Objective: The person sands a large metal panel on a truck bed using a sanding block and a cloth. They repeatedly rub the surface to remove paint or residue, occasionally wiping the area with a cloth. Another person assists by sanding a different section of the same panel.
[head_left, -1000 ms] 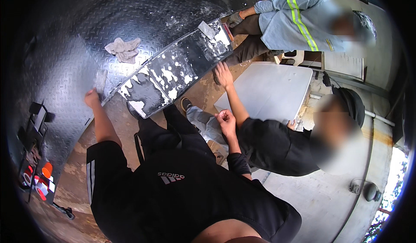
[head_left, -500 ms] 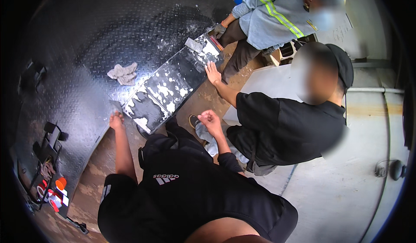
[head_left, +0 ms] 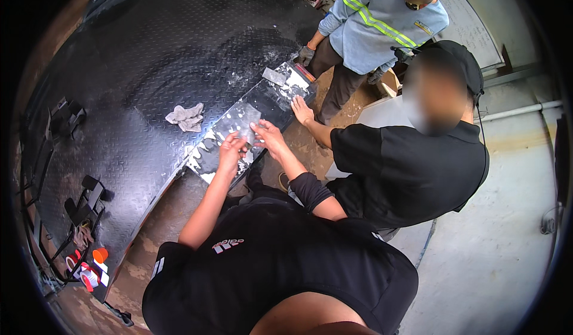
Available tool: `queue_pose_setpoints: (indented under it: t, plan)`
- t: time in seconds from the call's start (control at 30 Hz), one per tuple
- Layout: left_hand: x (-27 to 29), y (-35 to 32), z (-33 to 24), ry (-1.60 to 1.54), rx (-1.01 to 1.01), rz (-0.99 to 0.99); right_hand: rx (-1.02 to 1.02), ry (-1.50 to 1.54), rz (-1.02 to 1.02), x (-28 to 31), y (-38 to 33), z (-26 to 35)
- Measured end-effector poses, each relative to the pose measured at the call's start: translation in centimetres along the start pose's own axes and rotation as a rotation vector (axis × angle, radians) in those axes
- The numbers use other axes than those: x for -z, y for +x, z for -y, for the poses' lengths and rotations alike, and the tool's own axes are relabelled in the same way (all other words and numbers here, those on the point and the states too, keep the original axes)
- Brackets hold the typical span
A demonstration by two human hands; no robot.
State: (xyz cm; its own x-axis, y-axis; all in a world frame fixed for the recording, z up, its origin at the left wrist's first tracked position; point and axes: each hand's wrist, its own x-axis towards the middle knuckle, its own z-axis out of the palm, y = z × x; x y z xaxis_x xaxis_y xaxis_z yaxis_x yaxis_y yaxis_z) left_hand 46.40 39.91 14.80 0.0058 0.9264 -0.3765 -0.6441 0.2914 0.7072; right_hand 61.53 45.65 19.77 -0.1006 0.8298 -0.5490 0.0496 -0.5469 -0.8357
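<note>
A thin grey sheet, which looks like sandpaper, is held above a long black panel mottled with white patches. My left hand pinches the sheet's near-left edge. On its right edge, the fingers of my right hand are closed. Part of the panel is hidden under the sheet and my hands. A grey rectangular block lies on the panel's far end. A co-worker in black rests a flat hand on the panel's right edge.
A crumpled grey rag lies on the black treaded plate. At the lower left are rolls of tape, an orange round piece and black brackets. Another person in a blue-grey shirt stands at the panel's far end.
My left hand has moved right from beside the panel's near end to over it, bringing the grey sheet. My right hand has come up and taken the sheet's other edge.
</note>
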Motion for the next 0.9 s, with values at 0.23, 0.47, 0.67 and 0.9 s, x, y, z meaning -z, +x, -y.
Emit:
queue_pose_setpoints:
  t: [0.23, 0.47, 0.67, 0.9]
  plan:
    - [0.0, -1.1, 0.4, 0.565, -0.091, 0.093, 0.219, 0.265, -0.116, 4.8, -0.5, -3.5]
    - [16.6, -0.4, 6.1, 0.869, -0.019, -0.128, 0.108, 0.184, -0.318, 10.1, -3.7, -6.4]
    - [34.2, -6.1, 8.1, 1.327, 0.145, -0.324, 0.215, 0.216, -0.363, 11.6, -4.4, -5.9]
    - [33.3, -7.0, 9.7, 1.07, 0.345, -0.325, 0.242, 0.253, -0.407, 13.3, -2.3, -4.4]
